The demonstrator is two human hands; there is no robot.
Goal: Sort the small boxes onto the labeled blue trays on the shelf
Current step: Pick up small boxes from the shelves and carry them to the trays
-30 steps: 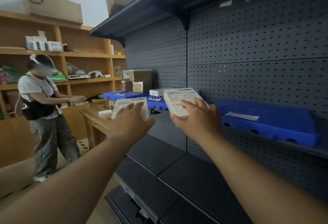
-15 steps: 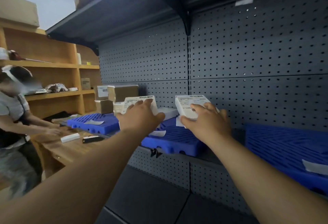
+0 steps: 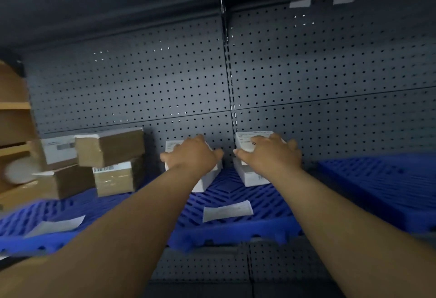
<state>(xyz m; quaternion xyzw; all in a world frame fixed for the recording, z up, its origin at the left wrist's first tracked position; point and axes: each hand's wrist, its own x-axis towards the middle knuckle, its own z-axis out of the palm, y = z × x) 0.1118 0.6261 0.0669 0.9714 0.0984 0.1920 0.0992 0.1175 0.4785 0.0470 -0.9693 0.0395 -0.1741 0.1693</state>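
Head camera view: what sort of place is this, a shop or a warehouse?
Likely a stockroom or parcel-sorting room: dark pegboard shelving, blue trays with paper labels, and stacked brown cartons.

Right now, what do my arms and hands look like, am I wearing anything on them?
Nothing worn shows. Left hand and right hand are ungloved; both forearms are bare to the picture's edge, with no sleeve, watch or band. Blur could hide a thin ring.
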